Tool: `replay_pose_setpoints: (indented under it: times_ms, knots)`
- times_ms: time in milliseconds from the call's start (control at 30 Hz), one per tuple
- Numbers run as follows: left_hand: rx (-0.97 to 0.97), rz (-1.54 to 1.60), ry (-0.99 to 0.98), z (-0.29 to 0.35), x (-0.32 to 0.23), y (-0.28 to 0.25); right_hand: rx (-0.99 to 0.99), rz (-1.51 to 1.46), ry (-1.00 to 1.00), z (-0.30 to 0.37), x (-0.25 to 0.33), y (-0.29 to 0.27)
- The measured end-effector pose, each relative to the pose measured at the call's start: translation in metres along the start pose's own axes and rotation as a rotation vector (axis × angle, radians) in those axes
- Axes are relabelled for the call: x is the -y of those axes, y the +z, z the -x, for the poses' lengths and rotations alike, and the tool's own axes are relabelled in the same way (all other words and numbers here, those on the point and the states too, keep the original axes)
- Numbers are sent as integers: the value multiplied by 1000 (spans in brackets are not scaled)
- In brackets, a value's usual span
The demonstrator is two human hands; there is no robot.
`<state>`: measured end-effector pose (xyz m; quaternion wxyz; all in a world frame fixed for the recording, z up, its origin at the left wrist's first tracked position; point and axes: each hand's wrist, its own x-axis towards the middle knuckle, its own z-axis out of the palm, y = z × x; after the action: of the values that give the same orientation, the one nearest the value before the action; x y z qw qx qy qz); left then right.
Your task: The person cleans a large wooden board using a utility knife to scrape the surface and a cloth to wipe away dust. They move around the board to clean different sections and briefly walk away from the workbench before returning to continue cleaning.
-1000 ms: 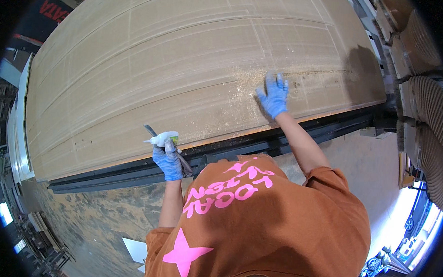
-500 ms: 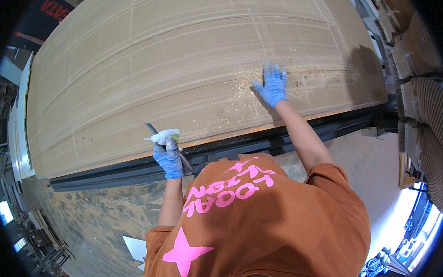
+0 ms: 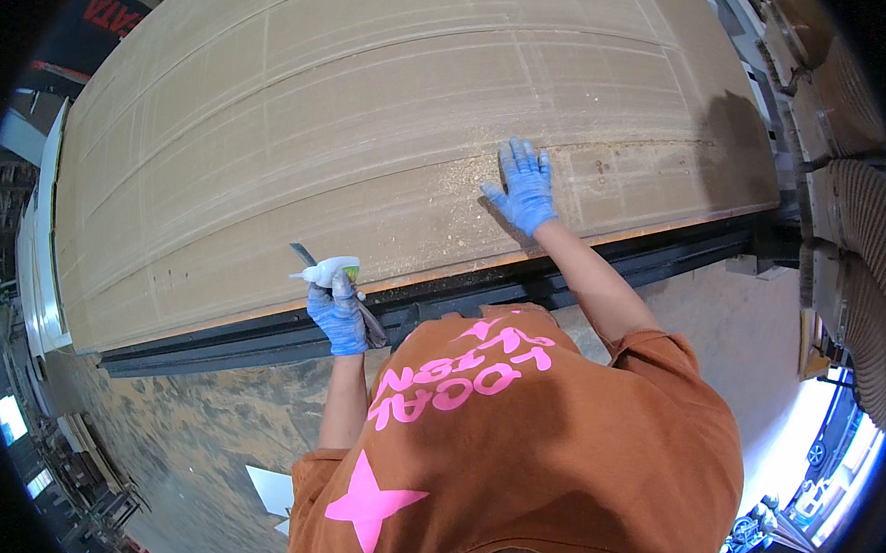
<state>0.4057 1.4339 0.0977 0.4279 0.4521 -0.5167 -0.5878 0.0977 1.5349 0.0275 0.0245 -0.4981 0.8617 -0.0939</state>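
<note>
My right hand (image 3: pixel 527 189), in a blue glove, lies with fingers stretched out on the large brown board (image 3: pixel 305 133). Crumbs of sawdust (image 3: pixel 464 190) are scattered beside and beyond its thumb. Over the board's near edge, my left hand (image 3: pixel 337 317), gloved too, is closed around a small white bottle (image 3: pixel 335 271) with a pointed nozzle and a green patch. A thin grey blade-like strip (image 3: pixel 304 254) sticks up behind the bottle from the same hand; its full shape is hidden. Something dark grey (image 3: pixel 373 327) hangs at that hand's right side, its kind unclear.
A dark metal rail (image 3: pixel 444 301) runs along the board's near edge. Below it lies a dusty floor (image 3: pixel 200 419) with a white sheet (image 3: pixel 271 491). Stacked wavy-edged brown pieces (image 3: pixel 855 195) stand beyond the board's right end. White panels (image 3: pixel 41 257) border its left end.
My right hand has slid left and slightly nearer across the board, among the sawdust. My left hand stays almost where it was, still holding the bottle.
</note>
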Motion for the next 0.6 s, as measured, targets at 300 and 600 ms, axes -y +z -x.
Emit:
replay_pose_setpoints:
  times_ms: [300,600]
  knots:
    - [-47,-28,27,-1,1,2,192,-146,-466,44,79,6]
    - [-71,-67,-20,2,10,-5,235,-161,-548,76,40,-21]
